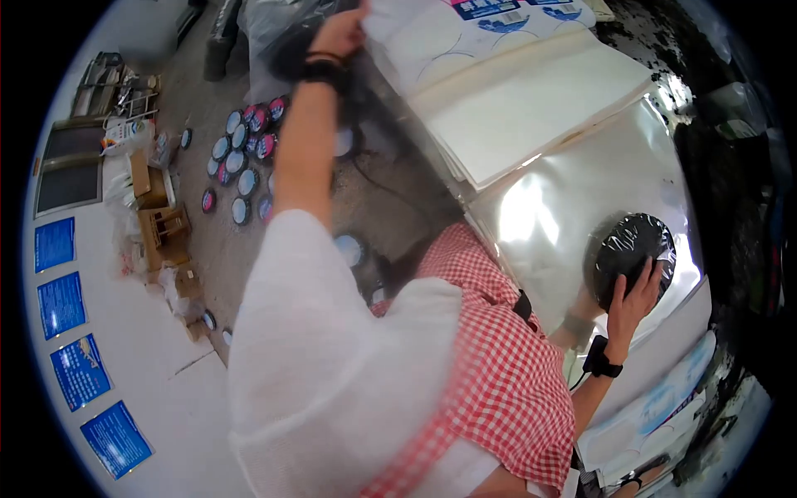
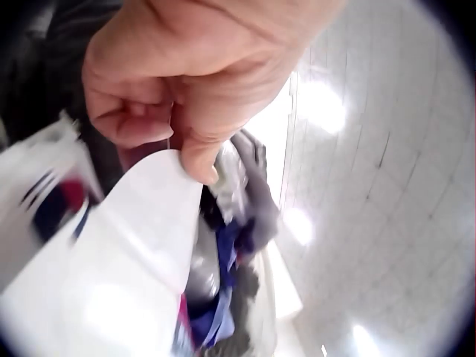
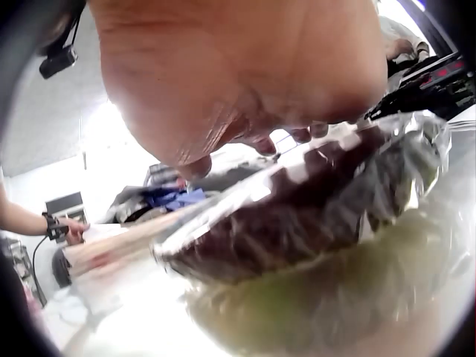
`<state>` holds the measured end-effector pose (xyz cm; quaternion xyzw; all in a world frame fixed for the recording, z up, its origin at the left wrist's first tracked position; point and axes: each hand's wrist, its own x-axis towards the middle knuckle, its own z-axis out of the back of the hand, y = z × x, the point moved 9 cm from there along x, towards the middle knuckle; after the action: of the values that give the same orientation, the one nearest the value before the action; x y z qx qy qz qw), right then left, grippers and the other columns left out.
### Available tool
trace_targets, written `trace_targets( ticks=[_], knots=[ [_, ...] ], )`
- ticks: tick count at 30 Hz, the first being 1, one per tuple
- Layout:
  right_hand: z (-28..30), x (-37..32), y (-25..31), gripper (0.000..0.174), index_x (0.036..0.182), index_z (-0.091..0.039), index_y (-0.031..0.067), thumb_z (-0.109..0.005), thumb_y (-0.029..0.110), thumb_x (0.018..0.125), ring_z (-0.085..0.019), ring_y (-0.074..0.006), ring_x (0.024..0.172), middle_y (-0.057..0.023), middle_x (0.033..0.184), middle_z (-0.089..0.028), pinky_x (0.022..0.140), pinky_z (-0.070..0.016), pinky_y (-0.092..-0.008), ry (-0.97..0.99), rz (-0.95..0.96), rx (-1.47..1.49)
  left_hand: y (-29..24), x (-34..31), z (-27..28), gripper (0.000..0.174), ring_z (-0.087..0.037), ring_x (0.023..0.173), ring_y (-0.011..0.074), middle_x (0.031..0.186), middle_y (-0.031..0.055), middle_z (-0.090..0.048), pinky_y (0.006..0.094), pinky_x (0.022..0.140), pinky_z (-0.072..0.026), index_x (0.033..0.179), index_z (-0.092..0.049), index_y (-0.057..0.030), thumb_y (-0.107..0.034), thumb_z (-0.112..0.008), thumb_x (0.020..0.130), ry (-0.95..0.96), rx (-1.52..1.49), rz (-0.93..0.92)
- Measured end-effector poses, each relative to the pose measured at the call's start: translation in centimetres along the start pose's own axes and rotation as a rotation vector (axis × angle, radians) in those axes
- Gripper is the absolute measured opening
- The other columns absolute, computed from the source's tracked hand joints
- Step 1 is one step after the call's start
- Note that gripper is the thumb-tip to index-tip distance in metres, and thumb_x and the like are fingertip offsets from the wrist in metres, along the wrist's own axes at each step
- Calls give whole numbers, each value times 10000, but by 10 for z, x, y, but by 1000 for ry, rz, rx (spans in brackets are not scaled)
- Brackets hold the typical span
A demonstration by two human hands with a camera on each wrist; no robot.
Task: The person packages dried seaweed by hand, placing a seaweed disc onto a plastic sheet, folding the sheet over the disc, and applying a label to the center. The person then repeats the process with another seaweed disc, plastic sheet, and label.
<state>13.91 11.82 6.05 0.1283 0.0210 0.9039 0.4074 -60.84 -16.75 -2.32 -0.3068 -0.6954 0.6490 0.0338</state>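
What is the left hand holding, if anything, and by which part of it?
The left hand pinches a white sheet by its rounded edge.

Pale wall (image 1: 154, 382) with four blue posters (image 1: 61, 305), greyish floor (image 1: 189, 104).

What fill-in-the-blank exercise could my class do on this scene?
1. The right hand touches a dark, wrapped thing that is ____, not square.
2. The left hand pinches a sheet coloured ____.
3. The apron has white and ____ checks.
4. The four posters are mostly ____.

Missing words: round; white; red; blue.
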Motion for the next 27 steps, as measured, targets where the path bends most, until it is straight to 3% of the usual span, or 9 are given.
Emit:
trace_targets(
  ticks=[5, 7, 10, 11, 12, 14, 16, 17, 27],
  knots=[
    [26, -53, -91, 677, 1472, -294, 17, -526, 401, 965, -248, -360, 1407, -236, 1509, -274, 1153, -181, -424, -110, -505, 364, -176, -92, 110, 396, -580, 1096, 243, 1159, 147, -619, 379, 989, -454, 1211, -551, 57, -268, -539, 985, -162, 270, -368],
    [-7, -85, -119, 725, 1475, -266, 11, -606, 361, 939, -462, -294, 1260, -210, 1363, -465, 1025, -398, -377, -105, -787, 801, -213, -130, 37, 459, -349, 1332, 277, 1434, 237, -360, 447, 1066, -377, 1374, -334, 112, -166, -421, 1021, 214, -490, -403],
    [-11, -65, -83, 768, 1485, -261, 97, -708, 150, 862, -594, -227, 1028, -159, 1180, -561, 848, -511, -343, -265, -839, 1136, -218, -276, -150, 342, -590, 781, 420, 878, 284, -596, 489, 738, -484, 913, -543, 137, -178, -677, 891, -915, 1463, -1335],
    [-14, -62, -78, 758, 1488, -251, 96, -689, 126, 870, -589, -202, 1037, -150, 1198, -562, 870, -494, -325, -212, -839, 1223, -194, -305, -203, 351, -526, 694, 455, 790, 273, -536, 508, 667, -449, 825, -506, 100, -194, -688, 881, -863, 1372, -1706],
    [-16, -59, -73, 749, 1492, -241, 95, -669, 102, 878, -584, -177, 1046, -141, 1216, -564, 893, -477, -306, -156, -824, 1313, -169, -312, -243, 364, -535, 686, 431, 777, 246, -525, 501, 640, -437, 731, -446, 40, -203, -658, 901, -961, 1309, -1632],
    [-8, -48, -61, 729, 1463, -304, 90, -675, 0, 842, -590, -173, 1024, -118, 1152, -567, 826, -518, -310, -232, -756, 1582, -73, -340, -341, 187, -500, 931, 397, 1050, 226, -519, 489, 811, -413, 1036, -529, 44, -121, -522, 948, -391, 1187, -1524],
    [-11, -43, -55, 703, 1451, -325, 75, -657, -33, 841, -593, -158, 1013, -115, 1153, -578, 823, -518, -296, -282, -744, 1688, 21, -392, -448, 436, -404, 1344, 365, 1456, 206, -410, 475, 1085, -340, 1357, -493, 7, -43, -471, 924, 629, 635, -1393],
    [-17, -41, -46, 690, 1445, -335, 67, -647, -50, 841, -594, -150, 1008, -114, 1154, -583, 821, -518, -289, -293, -738, 1742, 46, -425, -479, 501, -382, 1364, 373, 1460, 194, -414, 462, 1109, -324, 1348, -531, -54, -4, -537, 850, 807, 852, -1414],
    [-26, -46, -55, 664, 1447, -368, 59, -647, -49, 853, -572, -119, 987, -58, 1082, -578, 871, -480, -267, -274, -739, 1519, 148, -434, -523, 612, -379, 1351, 381, 1483, 167, -376, 435, 1056, -395, 1347, -537, -124, 32, -660, 768, 1205, 930, -1247]
  ],
)
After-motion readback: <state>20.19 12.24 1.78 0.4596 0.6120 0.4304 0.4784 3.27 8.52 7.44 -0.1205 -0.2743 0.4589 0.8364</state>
